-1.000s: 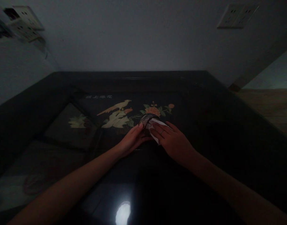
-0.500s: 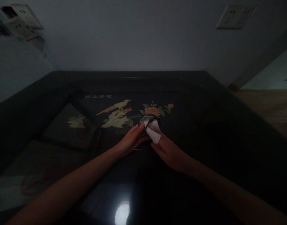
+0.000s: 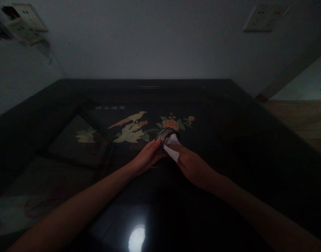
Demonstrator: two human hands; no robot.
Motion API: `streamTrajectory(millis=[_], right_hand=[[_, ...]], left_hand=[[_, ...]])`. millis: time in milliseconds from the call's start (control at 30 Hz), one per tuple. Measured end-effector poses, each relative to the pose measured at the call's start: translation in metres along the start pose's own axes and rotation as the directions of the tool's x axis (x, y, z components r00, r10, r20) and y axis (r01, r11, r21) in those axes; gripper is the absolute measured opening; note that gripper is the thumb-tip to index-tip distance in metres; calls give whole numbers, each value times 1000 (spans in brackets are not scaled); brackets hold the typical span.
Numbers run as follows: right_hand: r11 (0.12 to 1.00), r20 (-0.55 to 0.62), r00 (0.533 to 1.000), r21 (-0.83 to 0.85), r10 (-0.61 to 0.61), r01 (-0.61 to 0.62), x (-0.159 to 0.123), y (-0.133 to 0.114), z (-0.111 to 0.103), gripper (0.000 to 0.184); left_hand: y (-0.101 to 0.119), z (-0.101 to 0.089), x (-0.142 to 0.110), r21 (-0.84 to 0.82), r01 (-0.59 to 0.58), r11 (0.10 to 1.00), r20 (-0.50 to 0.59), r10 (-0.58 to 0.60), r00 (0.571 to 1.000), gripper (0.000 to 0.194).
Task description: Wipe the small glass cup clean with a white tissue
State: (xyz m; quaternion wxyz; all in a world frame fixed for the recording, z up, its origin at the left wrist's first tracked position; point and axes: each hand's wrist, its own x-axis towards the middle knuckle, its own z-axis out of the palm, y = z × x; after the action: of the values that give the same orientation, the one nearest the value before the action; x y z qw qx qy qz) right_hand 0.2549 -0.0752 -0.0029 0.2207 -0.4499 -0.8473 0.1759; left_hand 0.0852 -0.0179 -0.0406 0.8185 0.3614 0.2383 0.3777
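Observation:
A small round, shiny, see-through vessel [image 3: 163, 133], like a glass cup or bowl, is tilted with its mouth toward me. My left hand [image 3: 148, 155] is closed around its left side, thumb on the near rim. A white tissue [image 3: 172, 151] is bunched at the vessel's mouth and partly inside it. My right hand [image 3: 190, 164] grips this tissue and presses it against the vessel; its fingertips are hidden behind the paper. Both hands are just above the dark glossy table [image 3: 215, 210].
An inlaid picture of a bird [image 3: 131, 119] and an orange flower [image 3: 171, 124] decorates the tabletop beyond my hands. A pale wall [image 3: 150, 42] borders the far edge, with sockets [image 3: 265, 18] at the upper right and more at the upper left. Wooden floor [image 3: 299, 115] shows at right.
My right hand has shifted slightly up and right, its fingers now more tucked into the tissue at the vessel's mouth. The vessel has turned a little; my left hand has barely moved.

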Motion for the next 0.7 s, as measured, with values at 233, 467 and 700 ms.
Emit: streamTrajectory(millis=[233, 467, 700], right_hand=[[853, 58, 996, -515, -68, 88, 0, -2, -10, 38], [892, 49, 997, -447, -56, 72, 0, 1, -4, 41], [1000, -42, 999, 15, -24, 25, 1, -6, 5, 52]], left_hand=[[-4, 2, 3, -51, -18, 999, 10, 18, 1000, 42], [-1, 5, 2, -43, -2, 999, -25, 1, 1000, 43], [1, 3, 1, -20, 12, 1000, -41, -13, 999, 46]])
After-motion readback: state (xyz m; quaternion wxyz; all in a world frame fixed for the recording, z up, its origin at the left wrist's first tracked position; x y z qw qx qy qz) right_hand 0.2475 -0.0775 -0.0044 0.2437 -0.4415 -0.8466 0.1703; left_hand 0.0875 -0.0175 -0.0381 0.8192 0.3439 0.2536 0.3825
